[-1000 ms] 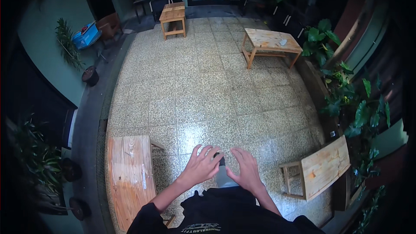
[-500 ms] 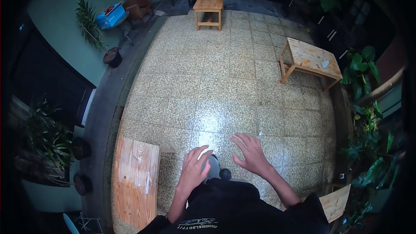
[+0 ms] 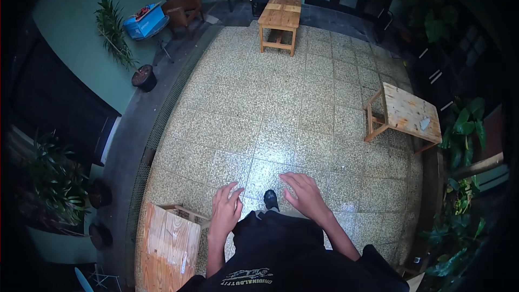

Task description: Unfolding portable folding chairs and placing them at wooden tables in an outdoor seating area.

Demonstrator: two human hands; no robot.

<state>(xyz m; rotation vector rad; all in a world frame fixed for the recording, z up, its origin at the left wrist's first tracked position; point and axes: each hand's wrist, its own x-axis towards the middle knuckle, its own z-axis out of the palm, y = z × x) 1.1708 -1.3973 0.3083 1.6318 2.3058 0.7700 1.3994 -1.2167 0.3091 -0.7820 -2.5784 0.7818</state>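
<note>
My left hand [image 3: 227,208] is raised in front of my dark shirt, fingers apart and slightly curled, holding nothing. My right hand [image 3: 305,197] hovers to the right of it, also open, fingers spread and loosely bent over the floor. A black shoe [image 3: 270,200] shows between the hands on the speckled tile floor [image 3: 259,97]. The nearest furniture is a pale wooden table [image 3: 165,243] at the lower left, beside my left forearm; neither hand visibly touches it.
Wooden tables stand ahead [image 3: 278,13] and at right [image 3: 408,111]. A grated drain [image 3: 167,113] runs along the left edge. Around the sides are potted plants [image 3: 59,184], a blue box [image 3: 146,21], a brown armchair [image 3: 184,11], dark doors and leafy greenery [image 3: 467,124].
The view has swung left, with the far table shifting rightward and the side tables moving lower, as I move forward. My hands are farther apart, still open. The visible foot has changed position.
</note>
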